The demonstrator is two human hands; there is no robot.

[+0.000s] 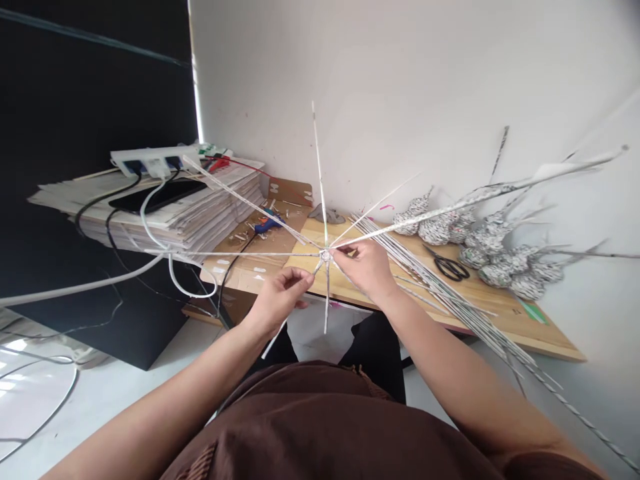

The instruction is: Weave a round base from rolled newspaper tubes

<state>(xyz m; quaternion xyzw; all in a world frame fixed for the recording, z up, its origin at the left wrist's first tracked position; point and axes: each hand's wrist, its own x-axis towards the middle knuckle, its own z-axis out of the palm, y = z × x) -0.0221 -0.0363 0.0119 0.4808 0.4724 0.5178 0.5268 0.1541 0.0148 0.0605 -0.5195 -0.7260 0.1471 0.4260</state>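
Note:
Rolled paper sticks fan out like spokes from a small woven centre (326, 255), held up above the table's front edge. My left hand (286, 293) pinches one paper stick just to the lower left of this centre; the stick's end comes out below the hand. At the right of the centre, my right hand (366, 265) has its thumb and fingers closed on a long paper stick (430, 213) that runs up to the right. Other spokes point up, left and down, such as the upright one (320, 173). The fingertips hide part of the centre.
Loose paper sticks (440, 293) lie across the wooden table (545, 333). Scissors (450, 267) and several woven paper bulbs (495, 250) are at the right. Leftward are a blue glue gun (269, 221), a paper stack (220, 207), a phone (159, 195) and a power strip (155, 160) with cables.

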